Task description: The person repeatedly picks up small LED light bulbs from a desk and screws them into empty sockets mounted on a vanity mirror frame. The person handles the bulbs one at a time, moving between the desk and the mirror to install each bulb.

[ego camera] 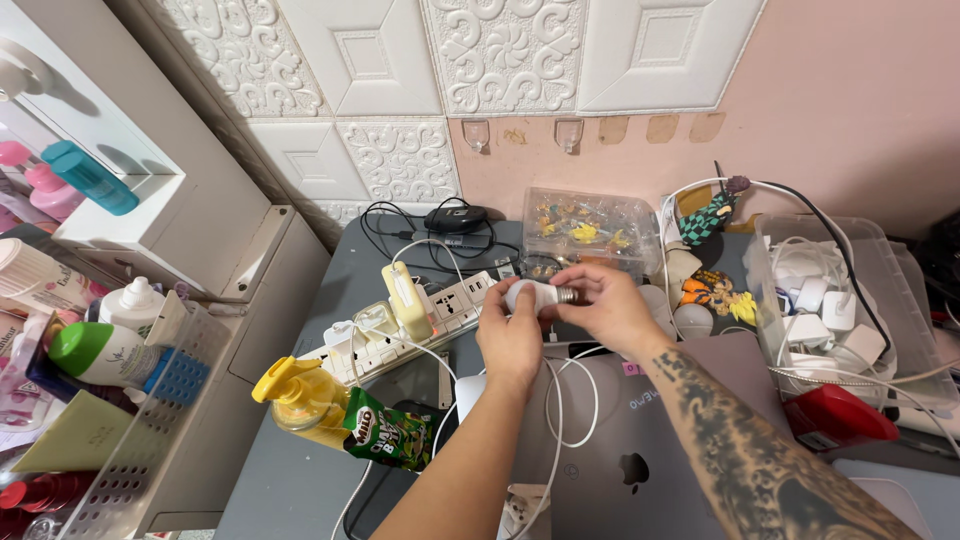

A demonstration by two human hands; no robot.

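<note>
Near edge: laptop (640, 450) cut off by the frame, half covered by both forearms and white cables (570, 400). Small carton (390, 430) beside a yellow bottle (295, 395). Above the laptop, left hand (512, 335) and right hand (605, 305) meeting, fingers closed around a bulb (535, 295); white end at left, metal base at right, middle mostly hidden by fingers. Just behind, power strip (440, 310) crowded with chargers. Farther back, clear box (585, 225) of figurines, contents hard to make out.
</note>
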